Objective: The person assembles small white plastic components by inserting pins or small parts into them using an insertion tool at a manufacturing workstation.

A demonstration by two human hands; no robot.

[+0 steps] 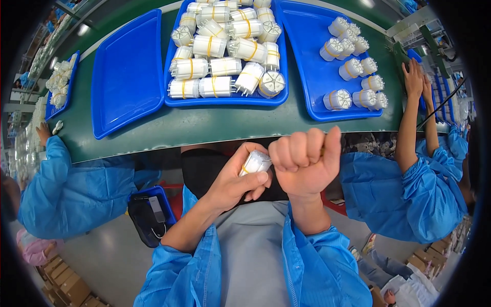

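Note:
My left hand (230, 179) is closed round a short bundle of white plastic pieces (257, 162) with a yellow rubber band about it, held just below the table's front edge. Close beside it, my right hand (306, 161) is turned palm toward me, its fingers curled in and thumb pointing up. Whatever those curled fingers hold, if anything, is hidden. Past my hands, a blue tray (225, 102) is heaped with similar white banded bundles (209, 46). On the blue tray (312, 82) to its right, several banded bundles (337, 100) stand with their round ends up.
Another blue tray (128, 77) lies left on the green table (204, 128). A smaller tray (75, 71) with white parts is far left. Co-workers in blue sleeves (82, 189) sit on both sides, one with hands (413, 79) near the right trays. A blue bin (162, 197) stands below left.

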